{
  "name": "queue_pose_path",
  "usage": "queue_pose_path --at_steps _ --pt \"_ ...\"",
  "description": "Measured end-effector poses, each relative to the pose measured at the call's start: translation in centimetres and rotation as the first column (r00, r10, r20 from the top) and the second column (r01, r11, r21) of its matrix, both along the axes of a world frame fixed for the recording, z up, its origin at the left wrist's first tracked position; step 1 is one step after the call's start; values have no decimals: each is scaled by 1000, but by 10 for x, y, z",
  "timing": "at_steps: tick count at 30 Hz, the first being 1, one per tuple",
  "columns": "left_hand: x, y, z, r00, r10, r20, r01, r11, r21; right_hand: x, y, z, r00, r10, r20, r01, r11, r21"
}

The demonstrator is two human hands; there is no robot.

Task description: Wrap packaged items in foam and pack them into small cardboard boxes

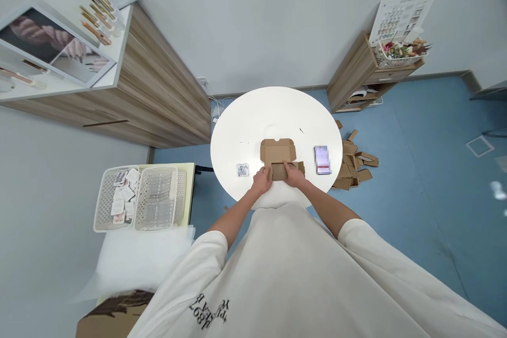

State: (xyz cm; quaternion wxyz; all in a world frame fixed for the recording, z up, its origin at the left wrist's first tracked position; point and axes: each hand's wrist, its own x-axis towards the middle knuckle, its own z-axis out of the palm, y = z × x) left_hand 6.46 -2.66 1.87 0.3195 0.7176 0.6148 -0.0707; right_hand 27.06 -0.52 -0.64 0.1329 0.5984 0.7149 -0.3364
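A brown cardboard box [279,152], partly folded with its lid flap spread toward the far side, lies near the front edge of the round white table [273,111]. My left hand [262,180] grips the box's left front corner, fingers curled around the edge. On the other side my right hand [293,174] is closed on the right part, its thumb reaching over the front wall. A small clear case [242,170] with dark items inside rests to the left of the box. To the right lies a phone [322,160] with a blurred lit screen.
Flattened cardboard boxes [350,166] are heaped on the blue floor right of the table. Two white baskets [113,190] with small packs and clear cases stand on a side table at left. A wooden cabinet [166,79] rises behind them; a smaller cabinet [352,74] stands at back right.
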Motion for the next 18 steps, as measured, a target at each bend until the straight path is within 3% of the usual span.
queue_pose_path --at_steps 18 --pt "-3 11 0 969 -200 -145 191 979 -71 -1 1 6 1000 21 21 -20 998 -52"
